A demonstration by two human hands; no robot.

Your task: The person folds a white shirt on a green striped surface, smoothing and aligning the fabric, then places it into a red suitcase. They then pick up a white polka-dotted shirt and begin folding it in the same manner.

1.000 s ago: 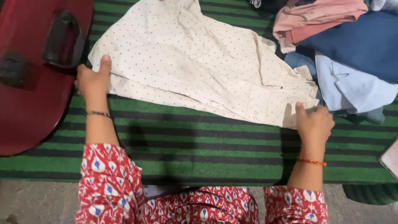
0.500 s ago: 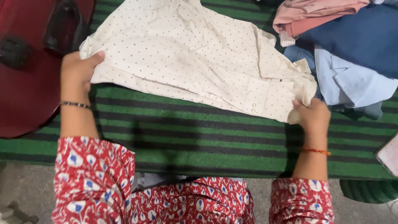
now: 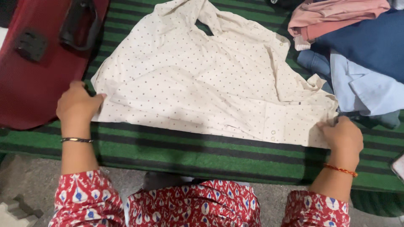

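A cream shirt with small dark dots [image 3: 202, 80] lies spread on a green mat with black stripes [image 3: 202, 151]. My left hand [image 3: 78, 103] grips the shirt's near left corner. My right hand [image 3: 343, 134] pinches the shirt's near right edge, by a cuff with small white buttons. Both wrists wear thin bracelets, and my sleeves are red with a white and blue pattern.
A dark red suitcase [image 3: 33, 63] with a black handle lies at the left, touching the mat. A pile of clothes sits at the right: a pink garment [image 3: 332, 17], a dark blue one [image 3: 370, 42], a light blue shirt [image 3: 366, 90]. A phone's corner [image 3: 399, 166] shows at the right edge.
Both hands have drawn the shirt toward me and pulled it flatter. The left hand slid down to the corner, and the right hand moved out to the right.
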